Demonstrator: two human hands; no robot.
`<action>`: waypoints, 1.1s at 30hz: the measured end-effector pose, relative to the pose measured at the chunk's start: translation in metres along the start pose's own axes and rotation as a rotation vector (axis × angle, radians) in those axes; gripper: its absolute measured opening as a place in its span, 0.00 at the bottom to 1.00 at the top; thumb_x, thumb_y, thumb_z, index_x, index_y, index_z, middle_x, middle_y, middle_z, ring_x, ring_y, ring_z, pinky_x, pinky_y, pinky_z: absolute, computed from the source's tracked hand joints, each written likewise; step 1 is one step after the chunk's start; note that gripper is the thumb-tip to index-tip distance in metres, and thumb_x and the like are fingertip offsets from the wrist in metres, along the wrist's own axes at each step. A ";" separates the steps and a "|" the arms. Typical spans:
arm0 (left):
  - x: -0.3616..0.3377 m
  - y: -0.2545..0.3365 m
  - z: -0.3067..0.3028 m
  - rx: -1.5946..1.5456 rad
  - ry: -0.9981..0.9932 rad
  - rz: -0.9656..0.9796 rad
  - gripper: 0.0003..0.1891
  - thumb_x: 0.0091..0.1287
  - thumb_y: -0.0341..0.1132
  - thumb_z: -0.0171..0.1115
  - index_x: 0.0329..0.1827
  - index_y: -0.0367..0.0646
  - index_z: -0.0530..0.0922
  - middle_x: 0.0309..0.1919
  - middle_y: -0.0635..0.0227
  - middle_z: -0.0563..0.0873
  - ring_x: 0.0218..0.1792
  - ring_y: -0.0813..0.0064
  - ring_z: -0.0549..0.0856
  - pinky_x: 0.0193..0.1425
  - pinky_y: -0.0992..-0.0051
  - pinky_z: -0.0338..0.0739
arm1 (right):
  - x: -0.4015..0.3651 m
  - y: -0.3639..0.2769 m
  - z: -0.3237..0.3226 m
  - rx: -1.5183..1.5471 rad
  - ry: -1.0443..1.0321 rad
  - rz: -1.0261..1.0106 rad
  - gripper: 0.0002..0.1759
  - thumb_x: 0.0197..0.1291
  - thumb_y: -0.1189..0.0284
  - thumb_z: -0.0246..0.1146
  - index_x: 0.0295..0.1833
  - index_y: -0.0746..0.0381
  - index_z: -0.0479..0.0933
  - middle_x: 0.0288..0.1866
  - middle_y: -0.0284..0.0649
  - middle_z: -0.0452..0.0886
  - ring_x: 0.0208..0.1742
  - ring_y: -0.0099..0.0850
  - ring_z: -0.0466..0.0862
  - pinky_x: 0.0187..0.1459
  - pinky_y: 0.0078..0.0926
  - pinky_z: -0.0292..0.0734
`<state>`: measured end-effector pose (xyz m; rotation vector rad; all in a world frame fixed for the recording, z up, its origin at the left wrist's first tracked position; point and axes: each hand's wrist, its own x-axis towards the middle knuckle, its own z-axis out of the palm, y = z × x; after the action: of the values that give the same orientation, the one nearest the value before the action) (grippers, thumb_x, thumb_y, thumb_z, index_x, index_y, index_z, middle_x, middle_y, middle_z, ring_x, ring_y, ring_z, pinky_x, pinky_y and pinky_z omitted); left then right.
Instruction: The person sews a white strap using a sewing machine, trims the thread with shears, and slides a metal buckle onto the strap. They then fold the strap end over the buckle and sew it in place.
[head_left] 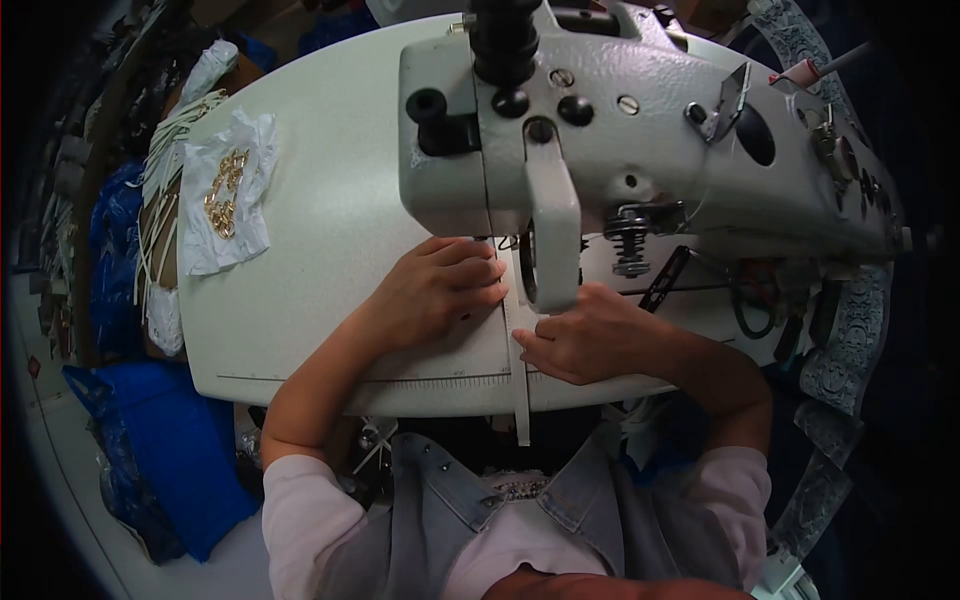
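Under the head of a large sewing machine (620,160) runs a narrow white strip (520,385), its lower end hanging over the table's front edge. My left hand (440,290) lies at the strip's left side near the needle area, fingers bent and close together, fingertips at the strip. On the right side, my right hand (585,335) is curled, with thumb and index finger near the strip's edge. Whether either hand pinches the strip cannot be made out. The machine head hides the needle area.
White paper (262,160) with gold chain (222,205) lies on the white table (330,130) at the left. Black snips (665,280) lie right of my right hand. White strips (165,190) hang over the left edge, above a blue bag (180,450).
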<state>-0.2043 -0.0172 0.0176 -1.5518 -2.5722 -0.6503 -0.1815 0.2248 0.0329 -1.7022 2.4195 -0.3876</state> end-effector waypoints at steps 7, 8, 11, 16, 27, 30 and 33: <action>-0.005 -0.015 0.012 0.027 0.012 -0.033 0.18 0.51 0.34 0.62 0.48 0.51 0.79 0.53 0.71 0.80 0.58 0.65 0.77 0.57 0.66 0.73 | 0.004 0.009 -0.001 0.072 0.005 0.063 0.15 0.66 0.62 0.52 0.29 0.57 0.74 0.17 0.37 0.75 0.20 0.39 0.79 0.19 0.38 0.71; -0.005 -0.016 0.013 0.012 0.041 -0.008 0.18 0.52 0.35 0.61 0.48 0.50 0.79 0.51 0.71 0.80 0.58 0.65 0.77 0.57 0.66 0.73 | 0.005 0.009 -0.001 0.074 -0.022 0.066 0.15 0.67 0.62 0.51 0.30 0.57 0.74 0.18 0.37 0.75 0.21 0.39 0.80 0.21 0.39 0.72; 0.003 -0.013 0.007 0.096 0.116 0.132 0.15 0.51 0.35 0.61 0.44 0.45 0.78 0.46 0.69 0.80 0.56 0.66 0.78 0.56 0.68 0.74 | 0.005 0.009 0.002 0.053 -0.032 0.050 0.13 0.65 0.62 0.52 0.32 0.57 0.74 0.19 0.38 0.77 0.23 0.41 0.81 0.23 0.41 0.74; 0.007 -0.007 0.010 0.054 0.159 0.139 0.11 0.52 0.34 0.62 0.38 0.41 0.78 0.42 0.64 0.81 0.50 0.63 0.80 0.49 0.67 0.77 | 0.002 0.007 -0.005 0.014 -0.062 0.035 0.13 0.65 0.60 0.54 0.46 0.53 0.79 0.25 0.38 0.79 0.28 0.38 0.83 0.28 0.39 0.77; -0.025 0.062 -0.008 -0.138 0.051 -0.468 0.08 0.61 0.34 0.61 0.39 0.41 0.80 0.38 0.60 0.82 0.36 0.58 0.83 0.39 0.63 0.78 | -0.073 -0.062 0.006 0.084 0.446 0.504 0.08 0.56 0.67 0.64 0.41 0.56 0.82 0.31 0.38 0.79 0.32 0.37 0.82 0.33 0.33 0.78; -0.044 0.114 0.021 -0.390 0.049 -0.615 0.10 0.60 0.35 0.63 0.39 0.40 0.78 0.39 0.59 0.81 0.39 0.57 0.81 0.43 0.63 0.76 | -0.089 -0.082 0.014 0.278 0.530 0.628 0.06 0.56 0.72 0.64 0.40 0.59 0.82 0.28 0.41 0.78 0.27 0.38 0.80 0.29 0.32 0.74; -0.050 0.143 0.047 -0.107 0.245 -0.568 0.15 0.56 0.38 0.67 0.40 0.38 0.76 0.41 0.57 0.78 0.43 0.55 0.77 0.47 0.62 0.73 | -0.090 -0.099 0.027 0.364 0.629 0.622 0.06 0.56 0.75 0.64 0.39 0.61 0.81 0.27 0.41 0.77 0.26 0.38 0.80 0.28 0.30 0.73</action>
<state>-0.0501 0.0172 0.0068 -0.6786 -2.8098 -0.9621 -0.0545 0.2748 0.0353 -0.6750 2.8599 -1.3016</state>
